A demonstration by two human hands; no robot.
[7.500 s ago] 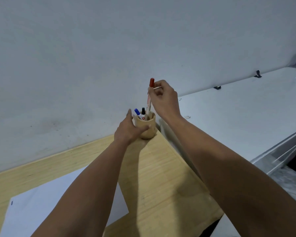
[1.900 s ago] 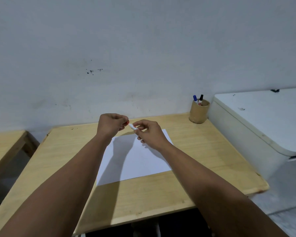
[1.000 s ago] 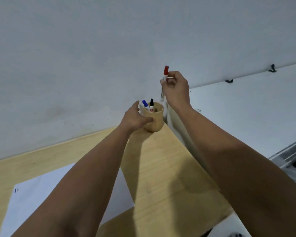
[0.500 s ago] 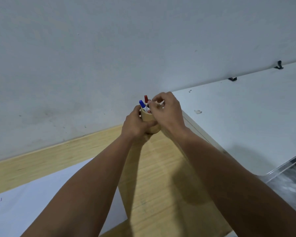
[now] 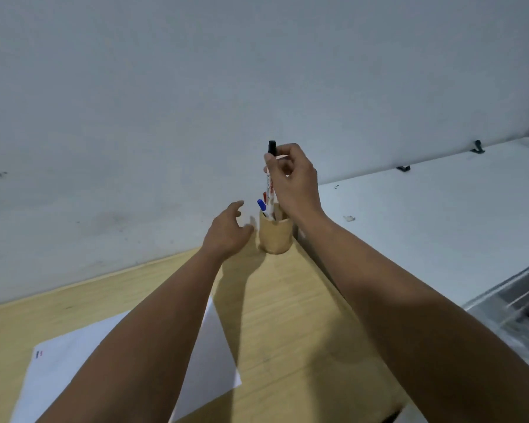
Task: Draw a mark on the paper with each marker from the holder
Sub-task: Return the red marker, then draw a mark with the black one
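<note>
A round wooden holder stands at the far right corner of the wooden table, against the wall. My right hand grips a black-capped marker upright, its lower end still inside the holder. A blue-capped marker and a red-capped marker stay in the holder. My left hand hovers just left of the holder, fingers apart, not touching it. The white paper lies at lower left with small blue and red marks near its left edge.
A white appliance top stands right beside the table, close to the holder. The pale wall runs directly behind the holder.
The red marker went back into the holder. My right hand now lifts the black marker upward. My left hand let go of the holder and opened.
</note>
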